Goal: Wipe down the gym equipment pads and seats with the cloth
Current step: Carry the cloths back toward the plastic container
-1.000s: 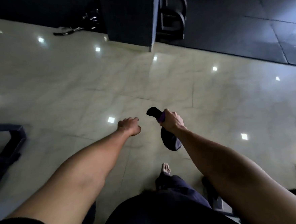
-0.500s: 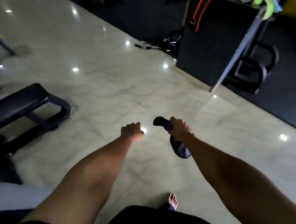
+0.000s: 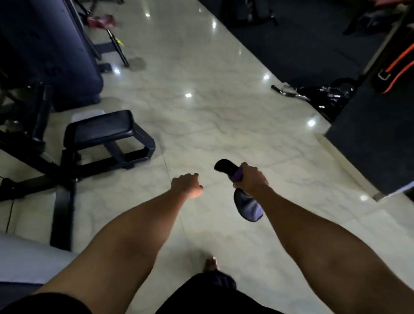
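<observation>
So the thing to watch here is where the next pad sits compared to the hands. The black seat pad (image 3: 99, 127) on the low bench frame (image 3: 127, 157) is ahead and off to the left of both hands, well apart from them, with bare marble floor (image 3: 222, 111) in between. Its long axis runs roughly side to side across the view, with the near long edge facing the person. The left hand (image 3: 187, 185) is the nearer one to it, but it's curled into a fist with nothing in it. The cloth (image 3: 247, 209) is in the right hand (image 3: 251, 179), which grips it around the middle, so one dark end pokes out above the fist and the other end hangs below it, in the air over the floor and touching nothing else. That means the wiping hand is on the far side from the pad. My guess is the person has to turn left and step in, or swing the right arm across the body, before the cloth can land on that pad. There's a bare foot (image 3: 211, 263) visible between the arms, low in the view. I'd say no wiping is going on at this moment; it looks more like moving between pieces of equipment. More dark machines are further left, too dim to tell their pads apart.
</observation>
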